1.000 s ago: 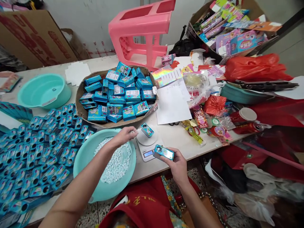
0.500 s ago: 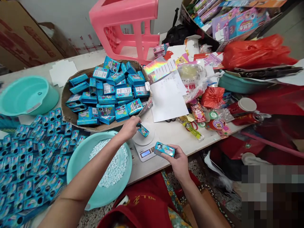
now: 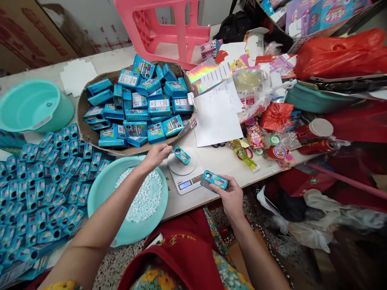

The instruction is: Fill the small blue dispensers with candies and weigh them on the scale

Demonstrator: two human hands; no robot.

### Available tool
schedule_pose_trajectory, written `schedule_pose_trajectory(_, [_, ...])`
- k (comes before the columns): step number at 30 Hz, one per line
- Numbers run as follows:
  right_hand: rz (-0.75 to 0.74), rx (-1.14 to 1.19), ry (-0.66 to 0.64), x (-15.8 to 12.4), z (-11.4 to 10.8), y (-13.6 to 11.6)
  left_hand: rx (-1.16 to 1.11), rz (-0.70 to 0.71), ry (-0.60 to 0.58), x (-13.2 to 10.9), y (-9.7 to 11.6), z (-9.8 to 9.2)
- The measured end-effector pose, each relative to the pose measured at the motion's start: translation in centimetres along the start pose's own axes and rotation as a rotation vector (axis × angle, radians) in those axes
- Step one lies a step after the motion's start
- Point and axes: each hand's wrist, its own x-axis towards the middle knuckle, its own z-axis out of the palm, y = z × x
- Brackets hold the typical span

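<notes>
My left hand (image 3: 156, 154) reaches over a teal basin (image 3: 102, 193) of small white tablets (image 3: 142, 197), fingers pinched at the end of a small blue case (image 3: 182, 155) lying on a white digital scale (image 3: 185, 173). Whether the pinch holds tablets I cannot tell. My right hand (image 3: 231, 196) grips another small blue case (image 3: 214, 180) just right of the scale, near the table's front edge.
A cardboard tray (image 3: 90, 139) piled with blue boxes stands behind the scale. Rows of blue cases (image 3: 39, 181) cover the left side, beside an empty teal basin (image 3: 33, 106). A pink stool (image 3: 169, 28), white paper (image 3: 217, 117), red bags and packaged clutter fill the back and right.
My left hand moved from the tablet basin to the case on the scale and stays pinched at its end. My right hand kept hold of its case. The view shifted slightly.
</notes>
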Motion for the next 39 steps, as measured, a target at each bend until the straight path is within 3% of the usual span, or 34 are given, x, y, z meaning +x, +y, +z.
schedule_pose_trajectory(3, [-0.005,-0.014,0.018,-0.2,-0.2,0.0,0.358,0.11,-0.043,0.2,0.4,0.1])
schedule_pose_trajectory(7, [-0.002,-0.027,0.032,-0.4,-0.3,-0.2,0.773,0.155,-0.06,0.5,0.6,0.6])
schedule_pose_trajectory(12, [0.006,-0.016,0.03,-0.3,-0.1,0.3,1.109,0.194,-0.088,1.0,0.4,2.3])
schedule_pose_trajectory(16, [0.001,-0.009,-0.003,-0.2,0.6,0.6,1.077,0.201,-0.09,0.9,0.3,2.7])
schedule_pose_trajectory(22, [0.008,-0.026,-0.044,-0.3,2.1,0.2,0.749,0.154,-0.035,0.7,1.1,0.4])
schedule_pose_trajectory(25, [0.002,-0.045,-0.06,-0.3,2.5,0.0,0.78,0.222,-0.098,1.4,1.9,0.3])
schedule_pose_trajectory(30, [0.014,-0.047,-0.056,0.0,2.3,0.2,0.917,0.419,-0.158,1.9,3.2,1.7])
schedule_pose_trajectory(34, [0.003,-0.049,-0.024,0.5,1.6,0.5,0.909,0.433,-0.156,1.9,3.3,2.0])
schedule_pose_trajectory(39, [-0.003,-0.038,0.011,0.7,1.0,0.8,0.744,0.438,-0.068,2.1,3.2,0.6])
